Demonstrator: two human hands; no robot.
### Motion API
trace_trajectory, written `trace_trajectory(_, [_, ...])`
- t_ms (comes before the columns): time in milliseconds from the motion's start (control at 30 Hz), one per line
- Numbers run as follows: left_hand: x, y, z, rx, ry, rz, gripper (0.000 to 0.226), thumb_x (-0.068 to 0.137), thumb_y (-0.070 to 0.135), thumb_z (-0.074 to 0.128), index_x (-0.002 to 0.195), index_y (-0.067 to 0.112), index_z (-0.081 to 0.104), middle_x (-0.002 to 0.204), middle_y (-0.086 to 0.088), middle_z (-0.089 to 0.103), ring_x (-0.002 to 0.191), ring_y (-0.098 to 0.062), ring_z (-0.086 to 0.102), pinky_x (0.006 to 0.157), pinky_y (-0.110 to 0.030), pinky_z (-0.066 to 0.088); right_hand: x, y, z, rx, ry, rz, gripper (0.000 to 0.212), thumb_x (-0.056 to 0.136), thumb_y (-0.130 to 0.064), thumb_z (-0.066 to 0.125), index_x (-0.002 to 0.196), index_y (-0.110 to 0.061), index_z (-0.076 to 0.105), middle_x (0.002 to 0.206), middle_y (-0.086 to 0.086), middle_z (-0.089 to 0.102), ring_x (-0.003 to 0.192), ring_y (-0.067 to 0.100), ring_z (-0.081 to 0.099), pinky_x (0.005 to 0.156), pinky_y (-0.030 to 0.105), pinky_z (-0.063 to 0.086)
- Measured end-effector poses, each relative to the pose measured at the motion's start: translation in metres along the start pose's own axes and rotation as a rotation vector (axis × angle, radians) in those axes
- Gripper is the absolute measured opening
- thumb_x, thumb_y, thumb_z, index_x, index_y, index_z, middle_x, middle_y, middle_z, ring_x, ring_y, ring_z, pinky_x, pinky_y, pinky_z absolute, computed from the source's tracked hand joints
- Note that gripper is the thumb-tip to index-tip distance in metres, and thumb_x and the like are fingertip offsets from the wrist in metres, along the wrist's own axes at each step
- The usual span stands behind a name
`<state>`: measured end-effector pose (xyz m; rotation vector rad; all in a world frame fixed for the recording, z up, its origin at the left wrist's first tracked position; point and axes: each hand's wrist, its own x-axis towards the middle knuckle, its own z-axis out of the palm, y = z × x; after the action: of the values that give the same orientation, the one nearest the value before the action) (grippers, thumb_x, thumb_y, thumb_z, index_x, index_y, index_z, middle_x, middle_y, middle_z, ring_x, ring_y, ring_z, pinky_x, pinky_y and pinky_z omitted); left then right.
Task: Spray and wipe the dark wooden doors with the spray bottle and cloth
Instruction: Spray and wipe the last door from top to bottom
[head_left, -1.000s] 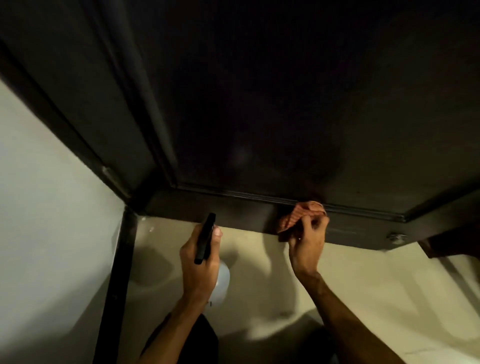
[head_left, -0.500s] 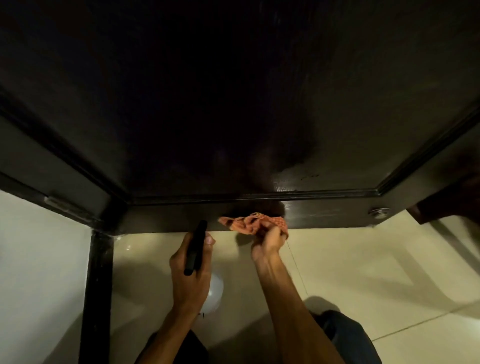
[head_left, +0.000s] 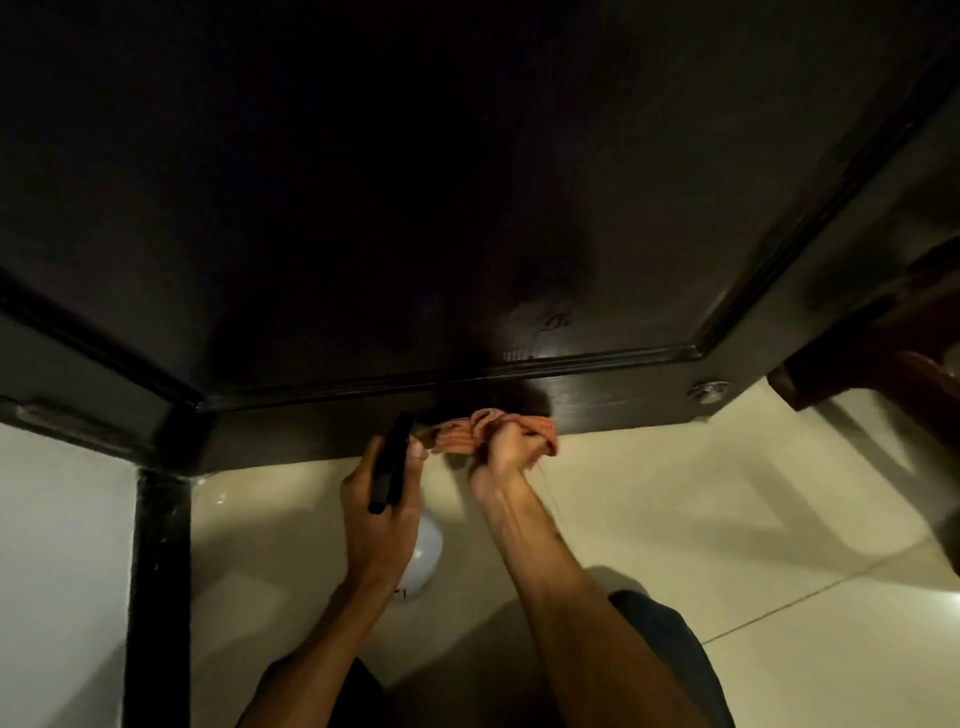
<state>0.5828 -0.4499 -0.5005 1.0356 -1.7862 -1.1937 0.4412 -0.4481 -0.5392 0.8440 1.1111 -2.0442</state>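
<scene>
The dark wooden door (head_left: 467, 182) fills the upper view, its bottom rail just above the floor. My right hand (head_left: 506, 452) grips a bunched orange cloth (head_left: 462, 434) and presses it against the bottom rail. My left hand (head_left: 382, 512) holds the spray bottle (head_left: 423, 558) just left of the cloth; its black head sticks up between my fingers and its white body shows below my palm.
A black door frame post (head_left: 158, 571) stands at the left beside a pale wall (head_left: 57, 571). A round metal stopper (head_left: 707, 391) sits on the rail at the right. Brown wooden furniture (head_left: 883, 358) is at the far right. Glossy cream floor tiles (head_left: 727, 519) lie below.
My right hand has slid the cloth leftward along the bottom rail, ending close to the spray bottle. My left hand has kept its grip on the bottle. The view has shifted right.
</scene>
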Motion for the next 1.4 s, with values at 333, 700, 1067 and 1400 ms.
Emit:
trace_trajectory(333, [-0.005,0.006,0.028,0.016,-0.062,-0.004,0.039,0.095,0.063,0.056,0.106,0.027,0.068,0.096,0.01,0.073,0.084,-0.014,0.07,0.075,-0.051,0.06,0.043,-0.049,-0.026,-0.426,0.22,-0.446,0.07,0.082,0.0,0.054,0.149,-0.003,0.038,0.146,0.025,0.042,0.132,0.036,0.047,0.117,0.046,0.036])
trace_trajectory(700, [-0.016,0.016,0.05,0.06,-0.124,0.014,0.043,0.093,0.072,0.053,0.105,0.032,0.067,0.093,0.007,0.073,0.076,-0.015,0.069,0.067,-0.044,0.06,0.011,-0.096,-0.028,-0.357,0.232,-0.714,0.048,0.08,0.002,0.061,0.127,0.007,0.055,0.133,0.01,0.049,0.122,0.017,0.047,0.114,0.015,0.031])
trace_trajectory(1067, [-0.023,0.03,0.087,0.051,-0.196,0.0,0.033,0.095,0.056,0.057,0.105,0.027,0.07,0.094,0.008,0.074,0.079,-0.017,0.069,0.074,-0.049,0.059,0.051,-0.131,-0.05,-0.487,0.334,-0.838,0.06,0.085,0.008,0.05,0.144,0.015,0.04,0.16,0.018,0.024,0.152,0.033,0.023,0.126,0.028,0.015])
trace_trajectory(1400, [-0.02,0.048,0.113,0.004,-0.246,-0.014,0.037,0.091,0.06,0.057,0.105,0.028,0.07,0.097,0.009,0.074,0.085,-0.012,0.069,0.077,-0.044,0.057,0.072,-0.116,-0.086,-0.447,0.114,-0.678,0.094,0.085,0.021,0.046,0.16,0.0,-0.006,0.157,0.018,0.03,0.141,0.015,0.035,0.121,0.016,0.021])
